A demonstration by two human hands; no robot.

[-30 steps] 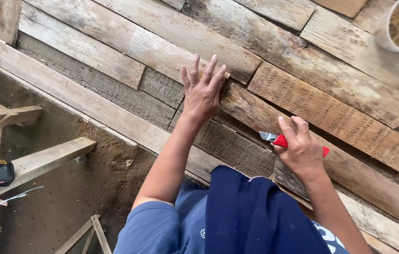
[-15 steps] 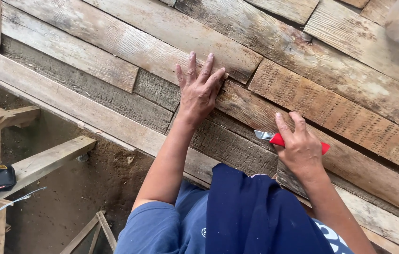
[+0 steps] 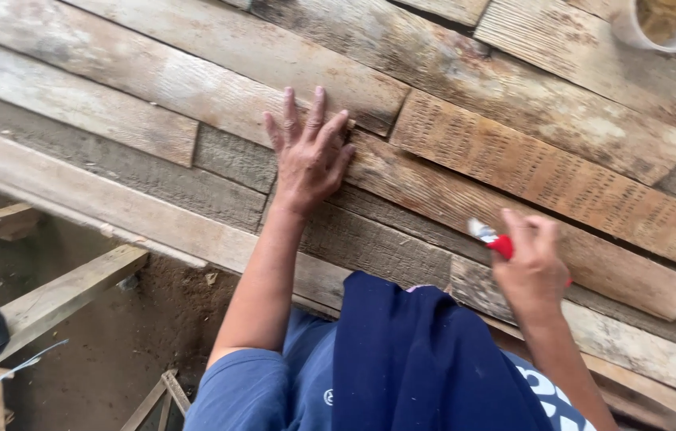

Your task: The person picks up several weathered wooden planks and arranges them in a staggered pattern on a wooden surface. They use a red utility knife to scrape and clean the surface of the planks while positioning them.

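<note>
Left hand (image 3: 310, 156): I see it laid flat, fingers (image 3: 319, 108) spread wide and holding nothing, palm pressed on the weathered planks (image 3: 194, 80) — to my eye a bracing hold that steadies the person.
Right hand (image 3: 531, 267): fingers curled narrow around a red-handled tool (image 3: 497, 243); its pale metal tip juts out just beyond the fingertips, toward the left hand. The grip looks choked up near the tip, I judge for control.
Tool position: in the right fingers, its tip at or just above a long brown board (image 3: 529, 183); I cannot tell whether it touches.
Surface: rough, overlapping boards, grey and brown, some with fine ridged grain, running slantwise under both hands.
Beyond the fingertips: a white bucket (image 3: 665, 28), well apart, at the upper edge.
Behind the left wrist: bare earth floor (image 3: 114, 351), loose timber pieces (image 3: 59, 291) — a rough work site.
Clothing: blue shirt, dark blue cloth (image 3: 417, 359) hanging between the arms.
</note>
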